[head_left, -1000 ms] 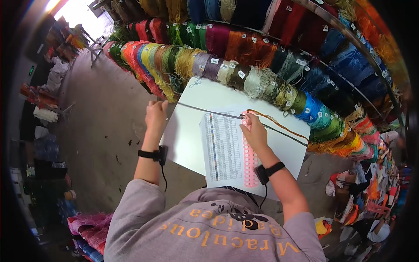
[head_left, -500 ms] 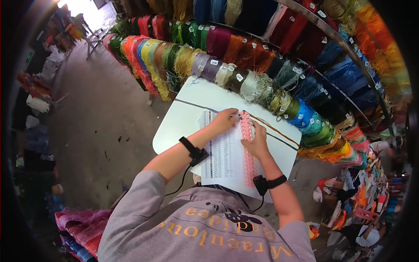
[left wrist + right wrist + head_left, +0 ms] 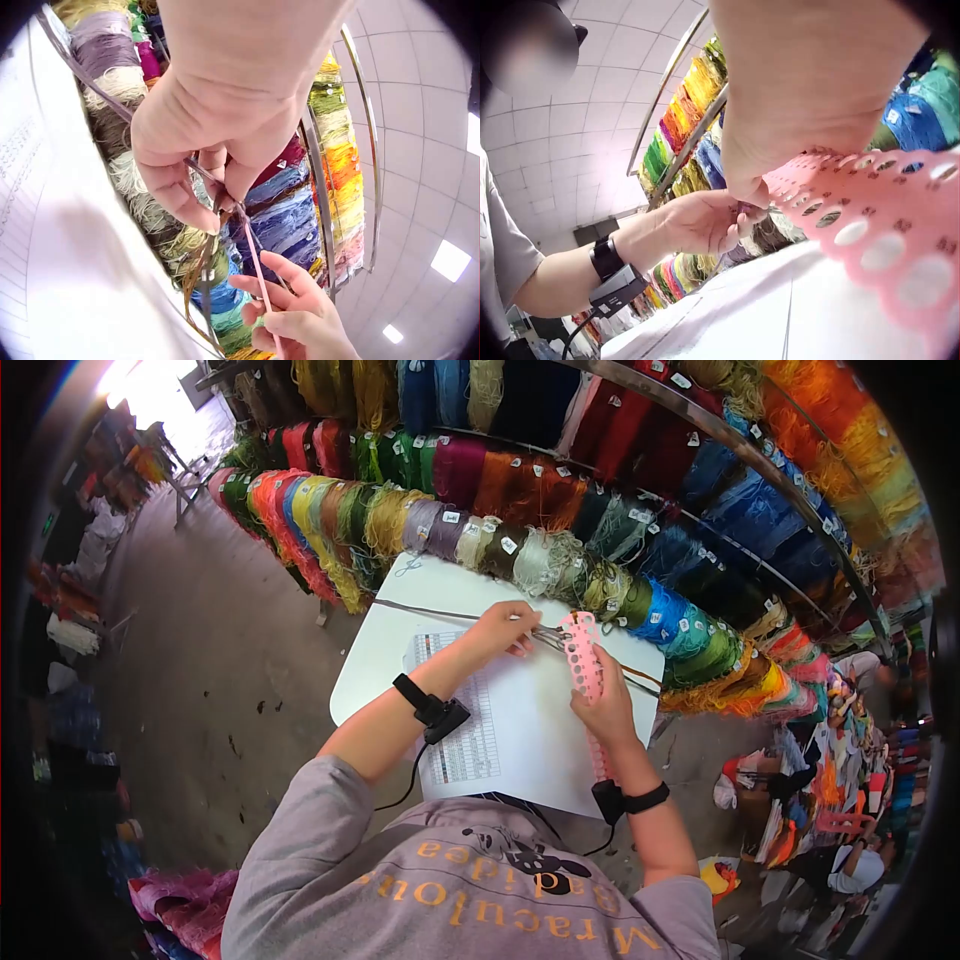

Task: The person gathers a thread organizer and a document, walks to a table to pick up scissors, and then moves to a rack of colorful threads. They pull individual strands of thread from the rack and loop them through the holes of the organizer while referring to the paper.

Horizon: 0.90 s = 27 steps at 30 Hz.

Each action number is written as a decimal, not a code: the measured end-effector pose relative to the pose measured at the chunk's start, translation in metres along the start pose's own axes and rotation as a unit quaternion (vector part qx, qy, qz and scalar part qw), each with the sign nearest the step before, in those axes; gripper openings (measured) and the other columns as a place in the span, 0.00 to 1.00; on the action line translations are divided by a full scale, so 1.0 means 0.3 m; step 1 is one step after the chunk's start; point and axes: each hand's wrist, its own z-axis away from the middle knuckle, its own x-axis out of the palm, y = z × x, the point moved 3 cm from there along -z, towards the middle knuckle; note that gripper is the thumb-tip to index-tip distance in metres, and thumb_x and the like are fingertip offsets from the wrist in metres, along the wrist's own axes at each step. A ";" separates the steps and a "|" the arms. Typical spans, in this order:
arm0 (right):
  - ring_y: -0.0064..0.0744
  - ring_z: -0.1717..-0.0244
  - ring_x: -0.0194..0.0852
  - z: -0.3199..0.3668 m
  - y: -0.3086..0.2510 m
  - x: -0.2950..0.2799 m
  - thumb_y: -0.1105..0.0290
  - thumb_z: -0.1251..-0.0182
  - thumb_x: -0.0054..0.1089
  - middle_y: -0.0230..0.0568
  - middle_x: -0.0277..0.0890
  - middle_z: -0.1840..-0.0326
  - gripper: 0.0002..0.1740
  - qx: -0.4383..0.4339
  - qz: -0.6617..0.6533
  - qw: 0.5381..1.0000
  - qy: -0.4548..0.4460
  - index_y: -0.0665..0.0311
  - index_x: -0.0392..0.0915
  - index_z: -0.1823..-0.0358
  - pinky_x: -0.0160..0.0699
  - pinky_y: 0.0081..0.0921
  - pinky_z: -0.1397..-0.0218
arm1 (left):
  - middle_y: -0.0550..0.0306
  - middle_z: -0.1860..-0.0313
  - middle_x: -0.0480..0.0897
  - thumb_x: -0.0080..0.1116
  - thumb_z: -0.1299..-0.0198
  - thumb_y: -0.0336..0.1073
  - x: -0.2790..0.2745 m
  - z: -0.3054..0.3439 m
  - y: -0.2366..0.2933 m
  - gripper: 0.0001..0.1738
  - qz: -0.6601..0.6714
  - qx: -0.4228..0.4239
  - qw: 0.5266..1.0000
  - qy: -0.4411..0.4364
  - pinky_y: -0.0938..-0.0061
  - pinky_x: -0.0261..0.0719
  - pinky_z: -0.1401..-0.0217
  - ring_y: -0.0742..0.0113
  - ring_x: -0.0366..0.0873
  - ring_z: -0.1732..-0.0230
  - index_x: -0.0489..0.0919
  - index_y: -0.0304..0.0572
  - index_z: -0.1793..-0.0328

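Observation:
My right hand (image 3: 608, 710) grips a pink strip (image 3: 582, 655) with rows of round holes and small printed numbers. The strip is tilted up over the white board (image 3: 365, 675), and its edge (image 3: 261, 277) shows thin in the left wrist view. Just left of its top end, my left hand (image 3: 508, 628) pinches a grey-purple thread strand (image 3: 90, 82) between thumb and fingers. That strand runs off leftward across the board. Brown and dark threads (image 3: 201, 281) hang from the strip's top, close under the left fingertips.
A printed table sheet (image 3: 465, 735) lies on the board below my left forearm. Beyond the board stand racks of labelled thread hanks (image 3: 430, 525) in many colours. Grey floor (image 3: 200, 660) extends to the left; a person (image 3: 860, 860) is at the far right among more goods.
My left hand has come from the board's left edge to the strip's top and now pinches the strand there. My right hand has tilted the strip up off the sheet.

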 end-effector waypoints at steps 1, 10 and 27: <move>0.49 0.41 0.67 0.001 -0.008 -0.019 0.74 0.54 0.62 0.54 0.66 0.40 0.40 0.013 0.011 1.000 -0.016 0.67 0.59 0.35 0.67 0.36 0.39 | 0.59 0.60 0.80 0.54 0.34 0.45 -0.001 0.005 0.012 0.13 0.000 0.001 1.000 -0.001 0.80 0.77 0.69 0.77 0.78 0.70 0.76 0.43 0.58; 0.44 0.45 0.70 -0.008 -0.181 -0.117 0.72 0.55 0.64 0.50 0.69 0.44 0.37 -0.040 -0.027 0.998 -0.029 0.66 0.64 0.38 0.70 0.32 0.43 | 0.58 0.62 0.77 0.45 0.29 0.46 0.085 0.139 0.122 0.18 0.221 0.003 0.938 -0.266 0.84 0.67 0.75 0.78 0.68 0.79 0.72 0.40 0.44; 0.47 0.44 0.73 0.009 -0.249 -0.286 0.72 0.53 0.67 0.52 0.70 0.42 0.35 -0.079 0.009 0.997 0.013 0.68 0.68 0.39 0.73 0.33 0.43 | 0.61 0.67 0.77 0.48 0.31 0.44 -0.001 0.257 0.294 0.20 -0.028 0.167 0.984 -0.048 0.83 0.75 0.71 0.78 0.73 0.78 0.72 0.41 0.39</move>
